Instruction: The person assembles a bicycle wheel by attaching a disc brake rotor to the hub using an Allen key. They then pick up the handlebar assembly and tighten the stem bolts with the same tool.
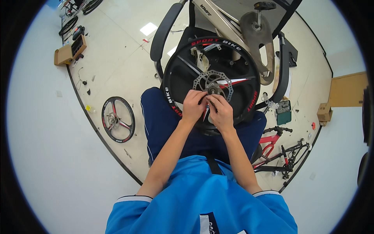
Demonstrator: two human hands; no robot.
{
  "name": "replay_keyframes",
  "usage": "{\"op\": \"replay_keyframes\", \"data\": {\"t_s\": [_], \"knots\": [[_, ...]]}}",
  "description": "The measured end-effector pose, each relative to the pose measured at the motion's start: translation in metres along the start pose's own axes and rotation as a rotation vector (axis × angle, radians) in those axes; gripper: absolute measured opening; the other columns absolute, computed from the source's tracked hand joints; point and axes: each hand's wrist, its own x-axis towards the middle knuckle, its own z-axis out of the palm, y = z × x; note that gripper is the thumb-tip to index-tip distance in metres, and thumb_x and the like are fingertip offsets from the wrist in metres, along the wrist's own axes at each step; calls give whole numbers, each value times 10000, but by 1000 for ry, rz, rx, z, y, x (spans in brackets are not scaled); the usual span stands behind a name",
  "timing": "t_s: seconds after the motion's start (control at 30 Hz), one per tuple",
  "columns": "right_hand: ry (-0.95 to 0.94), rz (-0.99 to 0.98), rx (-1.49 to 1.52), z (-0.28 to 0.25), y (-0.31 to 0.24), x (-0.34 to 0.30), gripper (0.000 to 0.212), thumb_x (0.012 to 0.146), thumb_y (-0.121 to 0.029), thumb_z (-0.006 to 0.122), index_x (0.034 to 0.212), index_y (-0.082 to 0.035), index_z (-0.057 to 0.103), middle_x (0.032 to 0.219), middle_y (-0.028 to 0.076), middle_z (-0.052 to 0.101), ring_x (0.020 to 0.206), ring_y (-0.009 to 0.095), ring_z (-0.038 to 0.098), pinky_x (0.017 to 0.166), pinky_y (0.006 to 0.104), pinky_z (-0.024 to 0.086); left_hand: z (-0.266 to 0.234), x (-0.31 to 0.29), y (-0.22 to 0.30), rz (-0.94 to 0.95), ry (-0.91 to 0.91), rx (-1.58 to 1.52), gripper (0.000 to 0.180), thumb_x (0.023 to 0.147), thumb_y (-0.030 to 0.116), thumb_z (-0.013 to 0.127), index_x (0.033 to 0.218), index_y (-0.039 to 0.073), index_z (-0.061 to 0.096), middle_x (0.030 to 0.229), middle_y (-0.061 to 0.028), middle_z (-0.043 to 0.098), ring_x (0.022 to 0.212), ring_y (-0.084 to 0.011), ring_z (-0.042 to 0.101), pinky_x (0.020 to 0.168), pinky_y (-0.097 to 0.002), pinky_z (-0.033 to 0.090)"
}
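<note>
A black bicycle wheel (176, 64) with broad spokes and red and white lettering rests across my lap and the chair in front of me. At its middle a silver brake disc (198, 81) surrounds the hub (213, 89). My left hand (193, 104) and my right hand (221, 112) meet just below the hub, fingertips pinched close together. Whatever lies between the fingertips is too small and too hidden to make out. Both hands are closed, with the disc's lower edge partly behind them.
The black chair's armrests (163, 39) flank the wheel, and a beige bicycle frame with a crank (249, 29) lies on it. Another wheel (130, 113) is on the floor at left. Red and black frames (274, 156) lie at right; an opened cardboard box (63, 55) stands far left.
</note>
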Motion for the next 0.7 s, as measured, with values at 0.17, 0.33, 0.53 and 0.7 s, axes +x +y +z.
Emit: {"op": "replay_keyframes", "data": {"t_s": [0.17, 0.33, 0.53, 0.7], "knots": [[-89, -37, -24, -1, -4, 9, 203, 883, 38, 650, 1079, 6, 693, 1056, 132, 683, 885, 317, 693, 759, 350, 560, 3, -3, -3, 2, 57, 13, 259, 683, -66, 755, 928, 8, 718, 896, -100, 692, 839, -304, 643, 735, -380, 540], [-135, -48, -10, -5, -4, 17, 189, 874, 39, 669, 1056, 1, 704, 1002, 122, 694, 829, 303, 692, 717, 335, 561, 5, -4, -5, 12, 84, 16, 259, 667, -78, 756, 906, 13, 713, 888, -97, 689, 828, -304, 639, 718, -370, 535], [-110, -30, -4, -8, 3, 10, 200, 829, 57, 674, 1014, -8, 716, 941, 106, 695, 813, 308, 702, 703, 351, 572, 8, -5, -6, 46, 100, -2, 318, 667, -84, 745, 973, 2, 742, 904, -105, 703, 837, -295, 643, 730, -369, 540], [-142, -21, 14, -6, -3, 17, 185, 830, 42, 694, 1006, -7, 722, 926, 112, 697, 805, 300, 699, 698, 343, 565, 9, -8, -7, 27, 100, 23, 298, 667, -66, 756, 956, 5, 741, 907, -106, 707, 839, -291, 645, 732, -368, 543]]}}
